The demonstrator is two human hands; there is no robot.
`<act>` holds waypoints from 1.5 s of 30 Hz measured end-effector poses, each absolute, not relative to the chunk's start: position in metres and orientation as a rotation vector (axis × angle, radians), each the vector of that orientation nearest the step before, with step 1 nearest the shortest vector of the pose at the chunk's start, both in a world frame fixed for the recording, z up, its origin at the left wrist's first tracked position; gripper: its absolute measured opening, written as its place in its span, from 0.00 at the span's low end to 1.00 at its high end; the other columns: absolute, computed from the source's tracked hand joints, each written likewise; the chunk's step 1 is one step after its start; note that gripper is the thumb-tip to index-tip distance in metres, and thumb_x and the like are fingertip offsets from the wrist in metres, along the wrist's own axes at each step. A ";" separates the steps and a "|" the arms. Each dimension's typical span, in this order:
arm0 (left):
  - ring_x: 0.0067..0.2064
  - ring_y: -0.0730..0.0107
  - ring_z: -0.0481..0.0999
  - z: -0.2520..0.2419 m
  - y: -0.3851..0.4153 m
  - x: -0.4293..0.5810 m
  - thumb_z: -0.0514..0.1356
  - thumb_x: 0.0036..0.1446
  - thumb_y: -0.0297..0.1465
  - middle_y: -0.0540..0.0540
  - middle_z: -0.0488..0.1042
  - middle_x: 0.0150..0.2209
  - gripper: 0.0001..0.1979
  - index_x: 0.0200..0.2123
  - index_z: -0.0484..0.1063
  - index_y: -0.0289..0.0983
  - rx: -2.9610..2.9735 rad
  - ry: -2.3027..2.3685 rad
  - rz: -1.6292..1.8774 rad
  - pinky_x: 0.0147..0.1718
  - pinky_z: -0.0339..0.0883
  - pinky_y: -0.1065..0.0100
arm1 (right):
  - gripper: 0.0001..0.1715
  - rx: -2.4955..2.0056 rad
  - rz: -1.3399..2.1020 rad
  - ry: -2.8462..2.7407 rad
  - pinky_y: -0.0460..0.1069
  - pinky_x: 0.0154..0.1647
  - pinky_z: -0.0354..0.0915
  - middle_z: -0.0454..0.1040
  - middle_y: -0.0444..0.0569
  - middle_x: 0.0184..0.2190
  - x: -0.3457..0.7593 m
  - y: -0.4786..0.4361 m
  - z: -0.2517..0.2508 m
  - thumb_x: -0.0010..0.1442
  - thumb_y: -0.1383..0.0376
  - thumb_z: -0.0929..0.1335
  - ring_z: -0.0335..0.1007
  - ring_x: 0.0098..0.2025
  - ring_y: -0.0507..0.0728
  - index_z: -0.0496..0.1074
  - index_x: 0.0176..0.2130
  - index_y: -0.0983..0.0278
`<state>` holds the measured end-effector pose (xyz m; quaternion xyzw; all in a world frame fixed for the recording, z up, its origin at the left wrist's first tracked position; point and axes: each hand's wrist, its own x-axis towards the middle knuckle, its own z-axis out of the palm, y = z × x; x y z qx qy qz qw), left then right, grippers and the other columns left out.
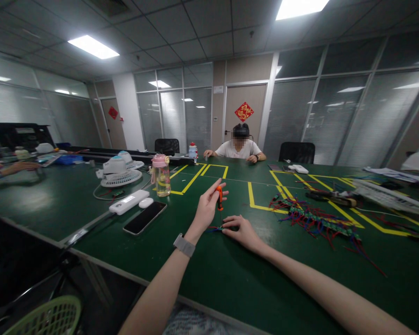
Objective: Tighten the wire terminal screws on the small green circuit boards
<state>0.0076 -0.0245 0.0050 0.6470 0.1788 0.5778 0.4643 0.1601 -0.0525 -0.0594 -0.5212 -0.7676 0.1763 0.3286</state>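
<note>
In the head view, my left hand (206, 204), with a grey watch band at its wrist, is closed on a screwdriver (219, 199) with an orange and black handle. The tool stands nearly upright, its shaft pointing down at a small circuit board (220, 228) with red and blue wires on the green table. My right hand (242, 232) rests low on the tabletop, thumb and fingers pinching the board's right side. Fingers cover much of the board, so I cannot tell exactly where the screwdriver's tip touches.
Right of my hands lies a long row of wired circuit boards (314, 217), with pliers (331, 199) behind. Leftward are a phone (145, 217), a power strip (129, 202), a pink-lidded bottle (161, 176) and a white fan (120, 174). A person (239, 148) sits opposite.
</note>
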 end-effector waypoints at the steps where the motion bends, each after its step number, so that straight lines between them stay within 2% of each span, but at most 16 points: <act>1: 0.45 0.64 0.75 0.005 -0.025 0.008 0.52 0.60 0.34 0.40 0.66 0.56 0.20 0.55 0.64 0.40 1.576 0.443 1.427 0.44 0.69 0.62 | 0.11 -1.365 0.458 -2.012 0.63 0.61 0.43 0.75 0.50 0.44 0.160 -0.052 -0.060 0.53 0.60 0.69 0.67 0.50 0.60 0.78 0.37 0.59; 5: 0.44 0.64 0.75 0.006 -0.026 0.008 0.56 0.58 0.34 0.40 0.70 0.52 0.19 0.52 0.67 0.38 1.567 0.473 1.468 0.42 0.71 0.63 | 0.12 -1.363 0.449 -2.018 0.63 0.61 0.43 0.75 0.50 0.44 0.161 -0.051 -0.061 0.53 0.60 0.68 0.67 0.50 0.60 0.78 0.38 0.58; 8: 0.40 0.67 0.76 0.005 -0.026 0.007 0.59 0.55 0.32 0.42 0.74 0.45 0.17 0.49 0.70 0.37 1.608 0.509 1.479 0.40 0.71 0.66 | 0.12 -1.355 0.453 -2.015 0.63 0.61 0.42 0.75 0.50 0.44 0.161 -0.051 -0.061 0.53 0.60 0.68 0.67 0.50 0.60 0.78 0.37 0.59; 11: 0.37 0.71 0.73 0.005 -0.027 0.005 0.60 0.54 0.32 0.45 0.73 0.41 0.16 0.46 0.72 0.37 1.711 0.554 1.488 0.37 0.70 0.70 | 0.12 -1.347 0.458 -2.011 0.63 0.61 0.42 0.75 0.50 0.44 0.161 -0.052 -0.061 0.53 0.60 0.68 0.67 0.50 0.60 0.78 0.37 0.59; 14: 0.41 0.71 0.72 0.006 -0.027 0.004 0.57 0.56 0.32 0.45 0.69 0.45 0.16 0.48 0.71 0.40 1.783 0.577 1.469 0.38 0.69 0.71 | 0.11 -1.345 0.459 -2.003 0.63 0.61 0.43 0.75 0.50 0.44 0.161 -0.052 -0.062 0.53 0.60 0.68 0.67 0.50 0.60 0.78 0.37 0.58; 17: 0.48 0.66 0.70 0.007 -0.028 0.005 0.54 0.58 0.30 0.44 0.67 0.53 0.19 0.54 0.66 0.42 1.729 0.502 1.409 0.44 0.68 0.67 | 0.11 -1.353 0.459 -2.002 0.63 0.61 0.43 0.75 0.50 0.44 0.161 -0.052 -0.061 0.53 0.60 0.68 0.67 0.50 0.60 0.78 0.37 0.59; 20: 0.51 0.63 0.70 0.009 -0.029 0.006 0.52 0.59 0.28 0.43 0.63 0.58 0.21 0.56 0.63 0.42 1.643 0.416 1.357 0.47 0.67 0.62 | 0.11 -1.355 0.462 -2.009 0.63 0.61 0.42 0.75 0.50 0.44 0.160 -0.052 -0.060 0.53 0.61 0.68 0.67 0.49 0.60 0.78 0.37 0.58; 24: 0.49 0.63 0.73 0.009 -0.030 0.008 0.55 0.57 0.29 0.41 0.66 0.56 0.21 0.55 0.65 0.40 1.605 0.406 1.372 0.46 0.68 0.61 | 0.11 -1.354 0.456 -2.006 0.63 0.61 0.43 0.75 0.50 0.44 0.161 -0.052 -0.060 0.53 0.61 0.68 0.67 0.49 0.60 0.78 0.37 0.59; 28: 0.43 0.65 0.75 0.006 -0.029 0.008 0.60 0.53 0.28 0.41 0.73 0.48 0.20 0.51 0.68 0.37 1.628 0.482 1.429 0.43 0.70 0.63 | 0.11 -1.341 0.458 -2.005 0.63 0.61 0.43 0.75 0.50 0.44 0.161 -0.051 -0.062 0.53 0.60 0.68 0.67 0.49 0.60 0.78 0.36 0.59; 31: 0.42 0.68 0.73 0.004 -0.028 0.007 0.62 0.50 0.29 0.44 0.72 0.43 0.19 0.47 0.72 0.39 1.752 0.582 1.507 0.41 0.69 0.68 | 0.11 -1.347 0.456 -2.004 0.63 0.61 0.43 0.75 0.50 0.44 0.161 -0.051 -0.062 0.53 0.61 0.69 0.67 0.49 0.60 0.78 0.36 0.59; 34: 0.46 0.68 0.71 0.004 -0.028 0.006 0.61 0.52 0.30 0.44 0.67 0.48 0.18 0.48 0.72 0.42 1.836 0.607 1.545 0.42 0.67 0.69 | 0.11 -1.355 0.458 -2.005 0.63 0.61 0.44 0.75 0.51 0.44 0.161 -0.051 -0.061 0.53 0.61 0.69 0.67 0.49 0.60 0.78 0.37 0.59; 39: 0.56 0.62 0.64 0.004 -0.025 0.006 0.54 0.57 0.28 0.44 0.64 0.56 0.20 0.54 0.66 0.42 1.735 0.468 1.447 0.53 0.62 0.63 | 0.12 -1.354 0.462 -2.014 0.63 0.61 0.43 0.75 0.51 0.44 0.160 -0.052 -0.060 0.53 0.61 0.68 0.67 0.50 0.60 0.78 0.37 0.59; 45: 0.50 0.62 0.72 0.005 -0.026 0.008 0.54 0.57 0.29 0.41 0.66 0.56 0.22 0.56 0.64 0.40 1.565 0.389 1.379 0.49 0.66 0.58 | 0.12 -1.350 0.466 -2.008 0.64 0.61 0.42 0.75 0.50 0.45 0.161 -0.051 -0.062 0.53 0.60 0.68 0.67 0.50 0.60 0.78 0.37 0.59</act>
